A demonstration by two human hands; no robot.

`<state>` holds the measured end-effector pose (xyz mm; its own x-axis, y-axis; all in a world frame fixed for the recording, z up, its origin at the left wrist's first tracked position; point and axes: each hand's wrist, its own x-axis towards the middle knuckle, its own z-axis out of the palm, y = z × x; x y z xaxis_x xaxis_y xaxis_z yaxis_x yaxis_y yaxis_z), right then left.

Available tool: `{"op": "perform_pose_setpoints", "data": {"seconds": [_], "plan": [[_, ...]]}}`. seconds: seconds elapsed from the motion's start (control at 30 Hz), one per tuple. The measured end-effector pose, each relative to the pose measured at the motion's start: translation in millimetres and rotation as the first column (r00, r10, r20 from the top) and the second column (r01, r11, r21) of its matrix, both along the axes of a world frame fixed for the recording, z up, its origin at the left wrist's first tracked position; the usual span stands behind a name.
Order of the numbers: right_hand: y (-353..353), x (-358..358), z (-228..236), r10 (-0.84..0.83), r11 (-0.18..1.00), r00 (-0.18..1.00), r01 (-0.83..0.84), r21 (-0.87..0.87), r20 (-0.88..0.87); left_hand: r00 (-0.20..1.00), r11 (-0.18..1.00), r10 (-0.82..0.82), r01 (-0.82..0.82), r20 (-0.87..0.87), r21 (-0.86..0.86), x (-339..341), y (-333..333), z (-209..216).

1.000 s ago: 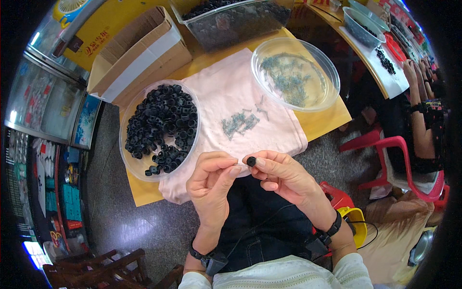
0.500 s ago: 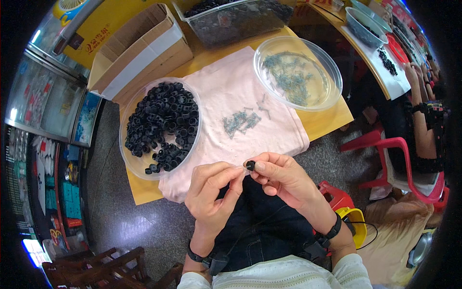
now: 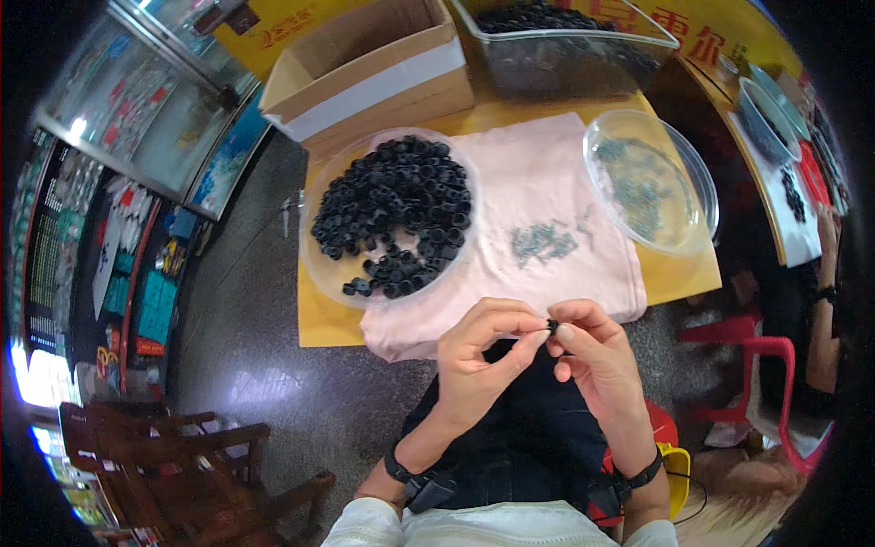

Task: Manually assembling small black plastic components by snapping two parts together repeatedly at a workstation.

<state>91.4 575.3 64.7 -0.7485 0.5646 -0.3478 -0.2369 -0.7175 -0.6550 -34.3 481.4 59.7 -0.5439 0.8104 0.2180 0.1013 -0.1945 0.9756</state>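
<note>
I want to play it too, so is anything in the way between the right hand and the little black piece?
Nothing visible is in the way. The right hand pinches the black plastic piece directly; the left hand has its fingertips close beside it.

Caps (image 3: 392, 182) on the left look like smooth plastic, cloth (image 3: 524, 182) is matt, right tub (image 3: 704, 214) glossy plastic, far carton (image 3: 401, 103) matt cardboard, near-left chair (image 3: 200, 447) wood.

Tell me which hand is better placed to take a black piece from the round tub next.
Left, I'd judge: the left hand is nearer the tub of black pieces, which stands on that side; the right hand is farther. Both hands meet at a small black piece, so neither looks free.
</note>
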Motion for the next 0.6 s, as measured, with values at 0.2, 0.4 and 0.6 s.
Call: {"op": "perform_pose_setpoints", "data": {"seconds": [0.2, 0.4, 0.6], "plan": [[-2.7, -2.0, 2.4, -0.030, 0.983, 0.999, 0.021, 0.181, 0.046, 0.987, 0.997, -0.006, -0.005, 0.158, 0.071, -1.8, -1.5, -8.7], [4.4, -9.2, 1.4, -0.072, 0.936, 0.995, 0.044, 0.348, 0.068, 0.998, 1.000, 0.003, -0.003, -0.062, -0.012, -15.8, -8.1, 10.3], [31.0, -3.7, -8.1, -0.192, 0.797, 0.953, 0.012, 0.603, 0.235, 0.676, 0.868, 0.262, -0.477, -0.689, -0.138, -93.2, -20.4, 35.3]]}}
